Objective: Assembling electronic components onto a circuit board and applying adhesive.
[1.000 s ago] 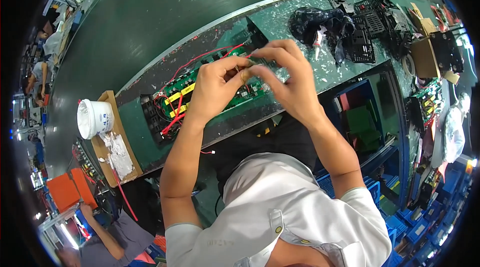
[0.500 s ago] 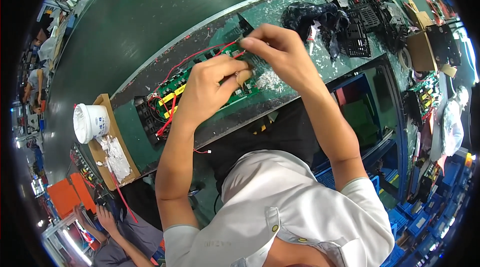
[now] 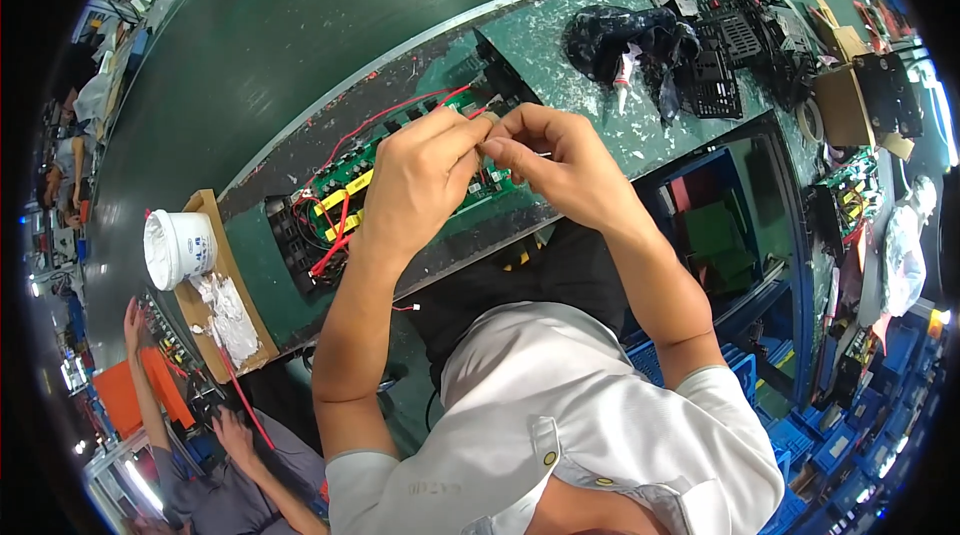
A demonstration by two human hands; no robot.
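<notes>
A person in a white short-sleeved shirt (image 3: 585, 390) stands at a scuffed green workbench (image 3: 560, 75), both bare forearms stretched forward over it. The left hand (image 3: 418, 170) has its fingers bent together and pointed down, while the right hand (image 3: 560, 160) has its thumb and forefinger brought close in a pinching pose. Their fingertips nearly meet; whether either grips anything cannot be told, as whatever may lie between them is hidden. Beneath the hands, the long green circuit board (image 3: 487, 197) lies slantwise on the bench, partly covered by them. Yellow-wrapped rectangular components (image 3: 347, 193) sit on its left part, with loose red wires near them, and a black plastic end piece (image 3: 285, 245) stands at its left end. A thin upright black panel (image 3: 503, 70) rises at its other end. Left of the board, a round white plastic bucket (image 3: 180, 248) sits at a brown cardboard tray (image 3: 228, 245) smeared with white paste (image 3: 232, 320). Farther off to the right are a crumpled black plastic bag (image 3: 620, 40) and, beside it, slotted black plastic housings (image 3: 735, 35). At the lower left, a co-worker in a grey shirt (image 3: 235, 495) has both arms raised near an orange panel (image 3: 120, 400).
</notes>
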